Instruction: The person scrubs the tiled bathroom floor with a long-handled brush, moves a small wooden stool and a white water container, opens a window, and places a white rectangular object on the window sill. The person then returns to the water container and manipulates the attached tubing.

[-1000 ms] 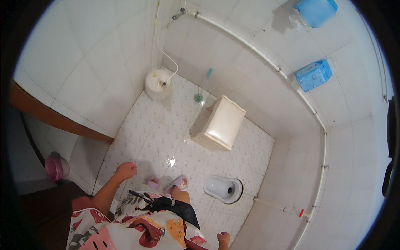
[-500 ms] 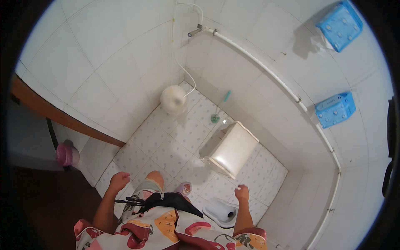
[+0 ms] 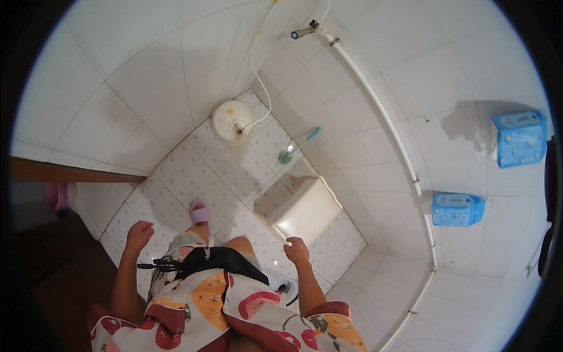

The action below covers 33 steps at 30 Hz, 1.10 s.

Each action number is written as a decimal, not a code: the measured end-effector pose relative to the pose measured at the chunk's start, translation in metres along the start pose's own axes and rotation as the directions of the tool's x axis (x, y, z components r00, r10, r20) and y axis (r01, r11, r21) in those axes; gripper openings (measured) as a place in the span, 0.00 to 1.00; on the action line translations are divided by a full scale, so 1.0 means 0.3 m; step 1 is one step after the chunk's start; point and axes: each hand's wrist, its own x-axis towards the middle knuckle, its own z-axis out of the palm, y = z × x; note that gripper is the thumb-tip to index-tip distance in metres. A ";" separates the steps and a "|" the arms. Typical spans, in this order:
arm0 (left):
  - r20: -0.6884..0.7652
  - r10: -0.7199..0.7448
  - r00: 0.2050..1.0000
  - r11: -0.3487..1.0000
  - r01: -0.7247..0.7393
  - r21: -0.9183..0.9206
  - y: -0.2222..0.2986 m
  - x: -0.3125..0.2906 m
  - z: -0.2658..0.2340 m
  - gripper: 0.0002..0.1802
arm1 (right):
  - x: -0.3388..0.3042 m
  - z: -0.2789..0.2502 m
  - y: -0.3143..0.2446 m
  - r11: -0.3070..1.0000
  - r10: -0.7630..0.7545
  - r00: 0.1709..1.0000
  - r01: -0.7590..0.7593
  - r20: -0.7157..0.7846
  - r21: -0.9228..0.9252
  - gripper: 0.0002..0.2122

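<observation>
My left hand [image 3: 139, 236] hangs in the air at the left, beside my thigh, its fingers curled in, and I see nothing in them. My right hand [image 3: 297, 251] is in front of me at the right, fingers pinched; a pale speck by the fingertips may be a small thing or the edge behind. Just past it in the picture stands a cream stool-like piece with wavy edges [image 3: 309, 206] on the tiled floor [image 3: 226, 176]; whether they touch I cannot tell. A black waist bag [image 3: 220, 263] with dark cables [image 3: 157, 266] lies across my waist.
A round white container [image 3: 232, 121] with a hose stands in the far corner. A green brush [image 3: 285, 157] leans by the wall. Two blue tissue packs [image 3: 521, 141] [image 3: 457, 209] hang on the right wall near a white pipe [image 3: 384, 108]. A squat toilet [image 3: 288, 288] is partly hidden below my right hand.
The view has shifted, so the floor things and both hands sit further left. A foot in a pink slipper now shows ahead on the left. Both hands stay curled.
</observation>
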 end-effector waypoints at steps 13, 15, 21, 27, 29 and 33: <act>-0.113 -0.132 0.985 0.978 0.112 -0.173 0.176 0.180 0.068 0.14 | 0.517 -0.286 -0.084 0.968 -0.113 0.979 0.148 0.172 -0.203 0.15; -0.142 -0.249 0.958 0.941 0.204 -0.271 0.245 0.155 0.115 0.14 | 0.673 -0.337 -0.130 0.948 -0.186 0.960 0.230 0.208 -0.218 0.15; -0.125 -0.572 0.811 0.757 0.464 -0.460 0.430 0.028 0.351 0.15 | 1.192 -0.410 -0.370 0.820 -0.432 0.850 0.509 0.301 -0.260 0.15; -0.159 -0.467 0.870 0.821 0.361 -0.443 0.481 -0.052 0.576 0.16 | 1.424 -0.523 -0.613 0.750 -0.593 0.769 0.636 0.239 -0.183 0.13; -0.159 -0.485 0.860 0.813 0.377 -0.444 0.474 -0.069 0.624 0.16 | 1.476 -0.484 -0.641 0.733 -0.613 0.748 0.658 0.253 -0.170 0.13; -0.159 -0.509 0.846 0.796 0.393 -0.459 0.281 -0.135 0.812 0.16 | 1.485 -0.321 -0.717 0.654 -0.706 0.674 0.738 0.216 -0.165 0.12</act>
